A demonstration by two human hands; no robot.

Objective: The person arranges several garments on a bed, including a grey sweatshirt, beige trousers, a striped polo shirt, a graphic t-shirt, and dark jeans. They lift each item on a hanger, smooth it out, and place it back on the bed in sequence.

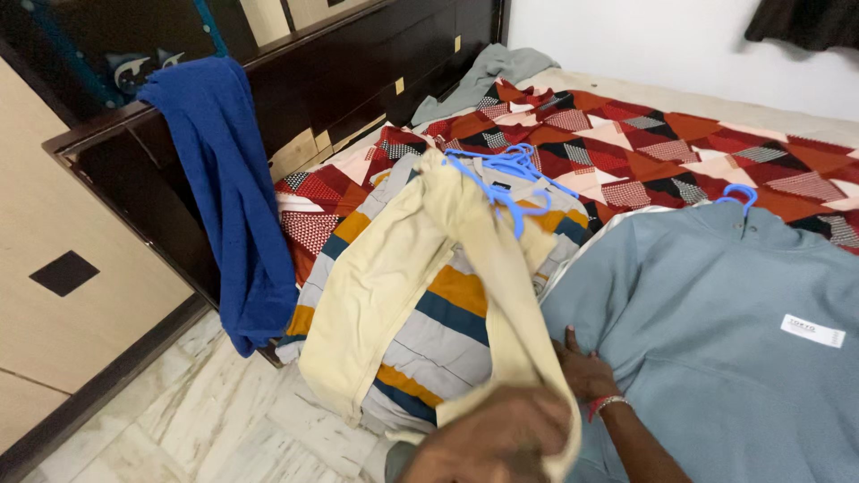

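Blue cloth garment (pixel 234 192) draped over dark wooden footboard (pixel 295 89), left of bed. Cream fabric garment (pixel 394 268) held up near centre above striped shirt (pixel 447 331); blue plastic hangers (pixel 510 174) lying just behind it. Left hand (pixel 501 438): fingers closed on cream garment's lower edge. Right hand (pixel 586 371): pressed flat on grey-blue sweatshirt (pixel 716 340), fingers spread, nothing gripped. Patterned red bedspread (pixel 680 148) beneath. Judged: cream garment best kept taut, clear of hangers, sweatshirt kept pinned.

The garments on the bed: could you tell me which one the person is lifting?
The cream garment, gripped by the left hand; the striped shirt and grey-blue sweatshirt lie flat on hangers.
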